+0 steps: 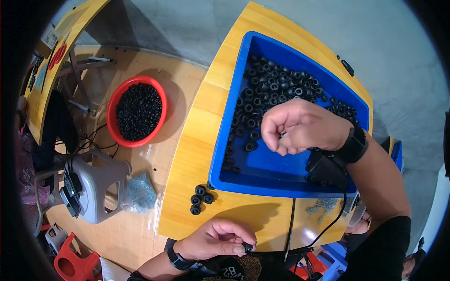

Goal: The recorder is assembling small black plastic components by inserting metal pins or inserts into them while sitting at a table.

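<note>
Of 2 open containers, the blue bin (269, 162) on the yellow table (187, 154) holds loose black rings (274, 86), mostly along its far and left sides, while the red basin (163, 110) on the floor brims with black pieces (138, 112). The left hand (211, 240), in front of the bin, pinches 1 small black part (247, 247) between thumb and fingertip; the right hand (302, 126) hangs over the bin, fingers curled inward — whether they grip anything, I cannot tell. The dark shirt (229, 270) bears pale digits and lettering — the only legible writing.
</note>
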### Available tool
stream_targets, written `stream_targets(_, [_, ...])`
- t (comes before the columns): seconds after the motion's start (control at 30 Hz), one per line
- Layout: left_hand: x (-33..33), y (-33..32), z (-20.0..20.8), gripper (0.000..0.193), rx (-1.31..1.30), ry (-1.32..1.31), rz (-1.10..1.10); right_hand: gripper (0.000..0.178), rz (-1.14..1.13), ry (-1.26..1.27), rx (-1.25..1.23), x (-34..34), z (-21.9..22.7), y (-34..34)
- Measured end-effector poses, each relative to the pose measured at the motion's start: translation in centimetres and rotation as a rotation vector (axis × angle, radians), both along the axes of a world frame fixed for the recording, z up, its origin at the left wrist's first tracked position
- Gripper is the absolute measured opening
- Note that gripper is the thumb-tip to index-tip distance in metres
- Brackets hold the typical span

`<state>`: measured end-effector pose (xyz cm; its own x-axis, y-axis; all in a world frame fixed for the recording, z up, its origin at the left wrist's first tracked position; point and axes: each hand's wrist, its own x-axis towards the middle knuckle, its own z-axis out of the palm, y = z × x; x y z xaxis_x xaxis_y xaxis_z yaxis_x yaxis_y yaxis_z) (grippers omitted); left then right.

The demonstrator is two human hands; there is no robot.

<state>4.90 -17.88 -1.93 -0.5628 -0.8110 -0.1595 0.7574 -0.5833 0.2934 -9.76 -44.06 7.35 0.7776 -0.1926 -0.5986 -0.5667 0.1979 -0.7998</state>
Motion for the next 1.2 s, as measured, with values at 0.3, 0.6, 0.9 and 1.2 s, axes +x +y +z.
stream_targets(0.3, [0.3,0.0,0.3,0.019,0.043,0.019,-0.029,0.011,0.268,-0.222,-0.662,2.1,-2.2,3.8])
stream_targets(0.6, [0.5,-0.1,0.2,0.02,0.061,0.042,-0.062,0.014,0.585,-0.159,-1.065,2.5,-2.8,4.0])
stream_targets(0.9, [0.4,0.0,0.0,0.02,0.051,0.058,-0.056,0.014,0.549,-0.188,-1.074,3.0,-2.9,4.2])
stream_targets(1.2, [0.4,0.3,-1.1,0.024,-0.055,0.122,-0.063,0.011,0.556,-0.123,-1.045,3.1,-3.2,4.4])
